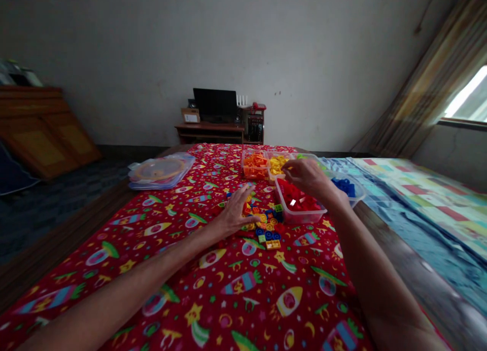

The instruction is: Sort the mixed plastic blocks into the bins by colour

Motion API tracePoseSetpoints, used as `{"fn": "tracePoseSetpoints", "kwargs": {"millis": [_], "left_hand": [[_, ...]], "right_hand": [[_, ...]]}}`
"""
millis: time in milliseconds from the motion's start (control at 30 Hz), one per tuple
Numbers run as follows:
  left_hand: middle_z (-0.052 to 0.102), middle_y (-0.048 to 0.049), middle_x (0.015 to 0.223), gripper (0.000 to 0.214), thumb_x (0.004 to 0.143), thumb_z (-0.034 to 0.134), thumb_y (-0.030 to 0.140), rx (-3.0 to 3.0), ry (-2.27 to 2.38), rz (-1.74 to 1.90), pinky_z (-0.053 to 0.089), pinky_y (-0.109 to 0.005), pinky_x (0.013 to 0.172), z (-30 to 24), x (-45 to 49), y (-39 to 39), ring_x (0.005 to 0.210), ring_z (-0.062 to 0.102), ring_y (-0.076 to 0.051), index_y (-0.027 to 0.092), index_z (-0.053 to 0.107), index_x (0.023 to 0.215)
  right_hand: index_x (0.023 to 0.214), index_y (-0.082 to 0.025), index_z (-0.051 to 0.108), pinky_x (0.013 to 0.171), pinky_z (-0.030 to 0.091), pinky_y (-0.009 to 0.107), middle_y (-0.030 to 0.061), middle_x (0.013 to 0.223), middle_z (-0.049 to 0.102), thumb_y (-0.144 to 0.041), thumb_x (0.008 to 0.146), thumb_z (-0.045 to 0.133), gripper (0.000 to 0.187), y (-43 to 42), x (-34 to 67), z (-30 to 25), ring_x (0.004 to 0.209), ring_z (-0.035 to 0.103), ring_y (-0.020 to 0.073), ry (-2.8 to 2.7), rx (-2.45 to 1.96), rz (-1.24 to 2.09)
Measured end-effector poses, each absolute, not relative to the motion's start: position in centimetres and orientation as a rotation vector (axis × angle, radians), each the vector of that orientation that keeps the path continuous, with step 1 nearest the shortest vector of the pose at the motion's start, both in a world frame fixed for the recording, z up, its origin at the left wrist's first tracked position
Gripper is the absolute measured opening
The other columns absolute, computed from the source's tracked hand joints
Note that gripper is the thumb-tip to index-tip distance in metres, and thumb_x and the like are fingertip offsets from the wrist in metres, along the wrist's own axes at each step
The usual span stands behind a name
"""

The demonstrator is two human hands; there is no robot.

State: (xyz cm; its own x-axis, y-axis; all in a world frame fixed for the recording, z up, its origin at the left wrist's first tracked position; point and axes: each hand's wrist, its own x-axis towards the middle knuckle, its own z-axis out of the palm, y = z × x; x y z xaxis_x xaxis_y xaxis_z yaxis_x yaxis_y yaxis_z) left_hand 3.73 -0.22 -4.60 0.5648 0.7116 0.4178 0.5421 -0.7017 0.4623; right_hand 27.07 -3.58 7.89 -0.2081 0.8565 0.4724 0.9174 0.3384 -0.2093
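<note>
My left hand (235, 212) lies on a red rocket-print cloth (213, 285), fingers spread over a loose pile of small coloured bricks (266, 224). My right hand (307, 177) hovers over a clear tub of red bricks (300, 205), fingers curled together as in a pinch; what they hold is too small to make out. Behind it stand a tub of orange bricks (254, 166), a tub of yellow bricks (277, 165) and a tub of blue bricks (347, 187).
Stacked clear tub lids (162, 170) lie at the cloth's far left. A patchwork cloth (418, 199) covers the surface to the right. Against the back wall stands a low desk with a monitor (215, 105). A wooden cabinet (41, 133) is at left, a curtained window (464, 95) at right.
</note>
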Motion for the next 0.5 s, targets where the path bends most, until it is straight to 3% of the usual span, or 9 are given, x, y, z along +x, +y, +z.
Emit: {"fn": "tracePoseSetpoints", "kwargs": {"millis": [100, 167, 267, 400, 500], "left_hand": [[0.048, -0.0180, 0.137, 0.068, 0.088, 0.037, 0.059, 2.274, 1.087, 1.095, 0.036, -0.044, 0.105, -3.0, 2.8, 1.8, 0.128, 0.044, -0.026, 0.013, 0.037, 0.138], [0.061, -0.0150, 0.122, 0.058, 0.085, 0.041, 0.053, 2.228, 1.159, 1.134, 0.045, -0.041, 0.096, -1.8, 1.1, 2.9, 0.112, 0.058, -0.025, 0.013, 0.050, 0.126], [0.070, -0.0095, 0.103, 0.040, 0.076, 0.051, 0.049, 2.344, 1.229, 0.883, 0.049, -0.037, 0.089, -0.9, -2.3, 4.1, 0.096, 0.064, -0.025, 0.018, 0.068, 0.096], [0.073, -0.0027, 0.087, 0.034, 0.063, 0.063, 0.041, 2.306, 1.080, 0.440, 0.053, -0.028, 0.069, -1.3, -5.1, 4.7, 0.076, 0.067, -0.020, 0.023, 0.069, 0.091], [0.072, -0.0002, 0.080, 0.034, 0.059, 0.066, 0.036, 2.305, 1.034, 0.390, 0.052, -0.024, 0.062, -2.0, -4.9, 4.6, 0.071, 0.066, -0.019, 0.023, 0.069, 0.089]], "right_hand": [[0.076, -0.016, 0.068, 0.055, 0.028, 0.025, 0.0033, 0.065, 0.062, -0.012, 0.080, 0.049, 0.020, -3.6, 25.8, 7.0, 0.057, 0.046, 0.0096, -2.213, -1.522, -0.152], [0.073, -0.015, 0.067, 0.055, 0.025, 0.026, 0.0029, 0.063, 0.059, -0.010, 0.080, 0.046, 0.022, -3.6, 24.4, 6.1, 0.055, 0.041, 0.0086, -2.302, -1.512, -0.102], [0.072, -0.015, 0.065, 0.055, 0.025, 0.026, 0.0033, 0.064, 0.058, -0.010, 0.082, 0.045, 0.023, -3.3, 22.1, 4.2, 0.055, 0.040, 0.0091, -2.419, -1.464, -0.011], [0.084, -0.016, 0.066, 0.061, 0.032, 0.024, 0.0061, 0.076, 0.064, -0.009, 0.082, 0.047, 0.020, -2.5, 19.8, 0.8, 0.069, 0.051, 0.0126, -2.508, -1.295, 0.083], [0.092, -0.016, 0.066, 0.064, 0.033, 0.023, 0.0071, 0.083, 0.066, -0.004, 0.081, 0.046, 0.025, -2.2, 19.0, -0.8, 0.075, 0.054, 0.0133, -2.584, -1.151, 0.088]]}}
